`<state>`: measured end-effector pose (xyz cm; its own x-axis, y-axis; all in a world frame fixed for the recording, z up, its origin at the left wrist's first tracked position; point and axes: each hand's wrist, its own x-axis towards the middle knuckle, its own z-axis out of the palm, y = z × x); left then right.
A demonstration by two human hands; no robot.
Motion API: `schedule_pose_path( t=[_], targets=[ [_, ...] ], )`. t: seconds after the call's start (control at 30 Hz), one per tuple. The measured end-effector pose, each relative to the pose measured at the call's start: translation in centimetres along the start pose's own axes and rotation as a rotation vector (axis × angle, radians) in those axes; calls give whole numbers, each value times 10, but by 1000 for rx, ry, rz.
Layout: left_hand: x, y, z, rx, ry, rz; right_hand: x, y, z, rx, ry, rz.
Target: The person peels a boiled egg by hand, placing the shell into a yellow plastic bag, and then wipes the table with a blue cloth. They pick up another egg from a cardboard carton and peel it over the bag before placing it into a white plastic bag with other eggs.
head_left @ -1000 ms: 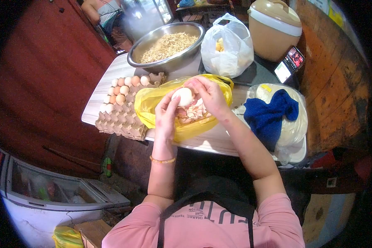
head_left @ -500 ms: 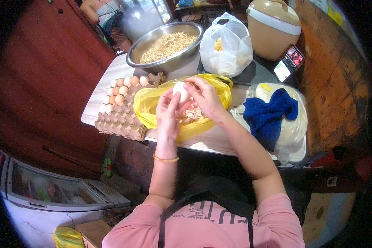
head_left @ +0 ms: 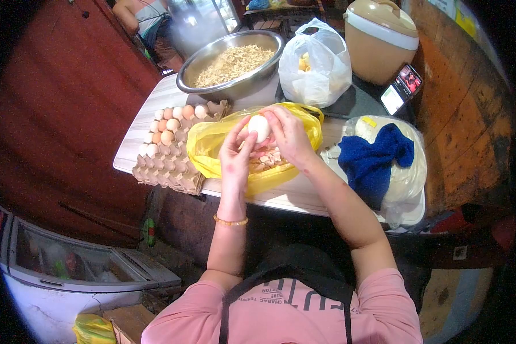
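A smooth white egg point(head_left: 259, 128) is held between my two hands, above an open yellow plastic bag point(head_left: 205, 150). My left hand point(head_left: 235, 150) cups it from the left, thumb on its lower side. From the right, my right hand point(head_left: 289, 133) has its fingers on the egg's edge. Broken eggshell pieces point(head_left: 269, 159) lie in the bag below. To the left of the bag, a cardboard egg tray point(head_left: 165, 166) holds several white and brown eggs in its upper left part.
Behind the bag stand a metal bowl point(head_left: 229, 66) of shredded food and a white plastic bag point(head_left: 315, 71). A beige container point(head_left: 380, 40), a propped phone point(head_left: 401, 89) and a blue cloth point(head_left: 372, 160) are at the right. A person point(head_left: 149, 26) is in the background.
The egg has shifted slightly right and turned in my fingers. My left fingers have spread around its left side, and more of its white surface shows.
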<state>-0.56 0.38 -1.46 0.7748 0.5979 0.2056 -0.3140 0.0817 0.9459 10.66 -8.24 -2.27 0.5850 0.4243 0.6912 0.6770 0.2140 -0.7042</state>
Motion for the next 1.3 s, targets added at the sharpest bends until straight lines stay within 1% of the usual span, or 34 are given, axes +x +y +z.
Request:
schedule_pose_path(
  t=[0.17,0.2,0.27,0.3,0.33,0.37,0.5,0.57,0.7,0.77,0.8,0.87,0.9,0.93,0.97,1.03,1.07,1.13,1.17,1.23,1.3],
  targets=[
    [2,-3,-2,17,-33,15,-1,5,3,44,6,75],
    [2,-4,-1,17,-32,15,-1,4,3,-10,31,35],
    [0,-7,4,110,3,109,-2,2,4,-63,57,-5],
    [0,-7,6,110,3,109,-4,1,5,-129,73,-47],
    [-1,-7,9,201,26,151,-4,0,6,-195,90,-90],
    [-1,-7,10,291,50,193,-4,0,6,-195,88,-89],
    [1,-9,8,341,71,221,-4,1,6,-201,81,-72],
    [0,-7,7,322,55,159,-4,2,6,-201,88,-72],
    [2,-9,7,291,73,183,-5,6,7,-242,95,-107],
    [0,-4,8,340,77,156,-5,7,6,-254,97,-109],
    [-1,-3,9,340,77,158,-5,7,6,-264,105,-79],
    [-2,1,8,219,82,94,-4,7,4,-275,115,-50],
    [0,0,5,220,82,94,-2,6,2,-255,98,25],
    [2,-1,0,151,63,60,0,6,0,-234,82,101],
    [3,-2,-3,83,44,26,0,6,-1,-234,83,101],
    [4,-1,-8,82,38,11,1,6,-3,-314,51,-18],
    [4,-1,-9,81,33,-4,1,4,-4,-314,51,-18],
    [4,-1,-7,74,40,2,1,-6,-6,-224,-70,69],
    [3,0,-6,68,49,9,1,-10,-5,-224,-70,68],
    [2,3,-2,38,45,-1,0,-14,-3,44,-87,78],
    [2,0,0,8,40,-13,-1,-11,1,48,-94,49]
  ],
)
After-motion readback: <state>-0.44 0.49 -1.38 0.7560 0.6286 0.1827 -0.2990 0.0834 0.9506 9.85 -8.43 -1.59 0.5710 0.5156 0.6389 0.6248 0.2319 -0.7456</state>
